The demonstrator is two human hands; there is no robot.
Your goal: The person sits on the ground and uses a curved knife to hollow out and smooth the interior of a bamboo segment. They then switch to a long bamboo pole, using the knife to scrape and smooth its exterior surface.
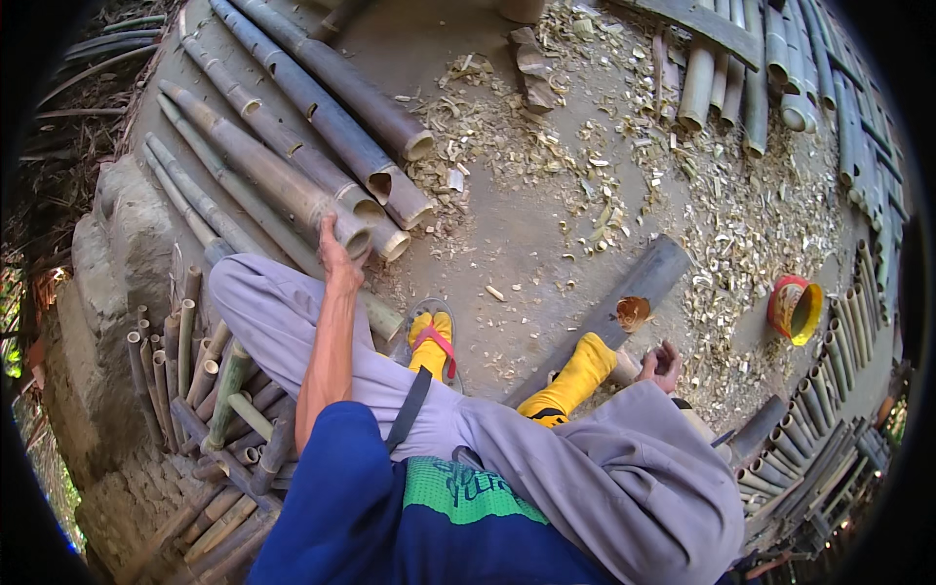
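Note:
My left hand (336, 252) is closed round a long bamboo pole (258, 161) close to its hollow near end. This pole lies among other bamboo poles (312, 112), several of them with holes cut in their walls. On the right, beside my yellow-socked foot (573, 378), my right hand (661, 366) hangs low with its fingers loosely bent and apart. Nothing shows in its fingers. My leg hides part of that hand and its forearm. By the same foot lies a thick dark bamboo piece (653, 278) with a reddish-brown cut opening.
Pale wood shavings (721, 214) cover much of the ground. A red and yellow container (795, 310) stands at the right. Short bamboo pieces (200, 375) are stacked at lower left beside a rock (127, 244). Rows of bamboo tubes (799, 434) line the right edge.

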